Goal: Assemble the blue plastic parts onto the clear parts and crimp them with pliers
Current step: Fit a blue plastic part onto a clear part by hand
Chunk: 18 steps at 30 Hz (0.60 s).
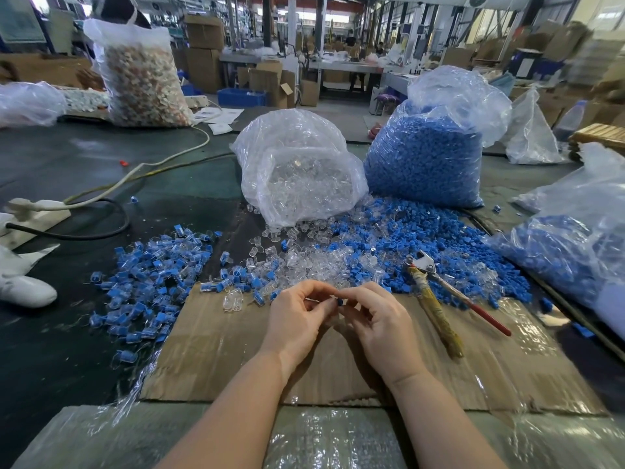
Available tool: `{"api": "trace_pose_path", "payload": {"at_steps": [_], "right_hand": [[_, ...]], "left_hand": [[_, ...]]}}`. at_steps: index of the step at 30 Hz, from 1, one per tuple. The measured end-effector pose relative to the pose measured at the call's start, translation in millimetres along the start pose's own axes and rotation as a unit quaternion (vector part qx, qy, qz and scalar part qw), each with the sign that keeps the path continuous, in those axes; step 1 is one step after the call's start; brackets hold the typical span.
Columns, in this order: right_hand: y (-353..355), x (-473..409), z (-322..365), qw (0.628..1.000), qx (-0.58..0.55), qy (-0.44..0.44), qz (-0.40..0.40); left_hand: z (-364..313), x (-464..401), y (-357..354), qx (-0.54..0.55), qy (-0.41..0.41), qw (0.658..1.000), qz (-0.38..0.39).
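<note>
My left hand point(297, 316) and my right hand point(378, 319) meet fingertip to fingertip over a cardboard sheet point(338, 363). A small blue part point(340, 302) shows between the fingertips, pinched by my right hand. My left hand pinches a clear part point(316, 301) that is mostly hidden by the fingers. Loose clear parts point(314, 262) and loose blue parts point(416, 238) lie heaped just beyond the hands. The pliers point(436, 292) lie to the right, with one tape-wrapped handle and one red handle. A pile of assembled blue-and-clear pieces point(148, 279) spreads on the left.
A bag of clear parts point(297, 167) and a bag of blue parts point(429, 143) stand behind the heaps. Another bag of blue parts point(568, 252) lies at right. A power strip with cables point(37, 211) lies at left, and a white shoe point(23, 289) at the left edge.
</note>
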State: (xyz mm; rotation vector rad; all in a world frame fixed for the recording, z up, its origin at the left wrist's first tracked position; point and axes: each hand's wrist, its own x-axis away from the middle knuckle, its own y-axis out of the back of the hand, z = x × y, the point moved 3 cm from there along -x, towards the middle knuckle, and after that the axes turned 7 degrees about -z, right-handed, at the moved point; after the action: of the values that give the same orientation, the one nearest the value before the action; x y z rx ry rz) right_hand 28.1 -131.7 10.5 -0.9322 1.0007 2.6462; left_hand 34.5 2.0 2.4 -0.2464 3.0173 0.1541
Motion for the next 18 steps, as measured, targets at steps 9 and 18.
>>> {"api": "trace_pose_path", "payload": {"at_steps": [9,18], "right_hand": [[-0.2,-0.1,1.1,1.0,0.005,-0.001,0.005],[-0.4,0.2,0.3,1.0,0.013,0.012,-0.004]], "left_hand": [[0.5,0.6,0.7,-0.005,0.001,1.0,0.002],[-0.8,1.3,1.2,-0.01,-0.002,1.0,0.004]]}}
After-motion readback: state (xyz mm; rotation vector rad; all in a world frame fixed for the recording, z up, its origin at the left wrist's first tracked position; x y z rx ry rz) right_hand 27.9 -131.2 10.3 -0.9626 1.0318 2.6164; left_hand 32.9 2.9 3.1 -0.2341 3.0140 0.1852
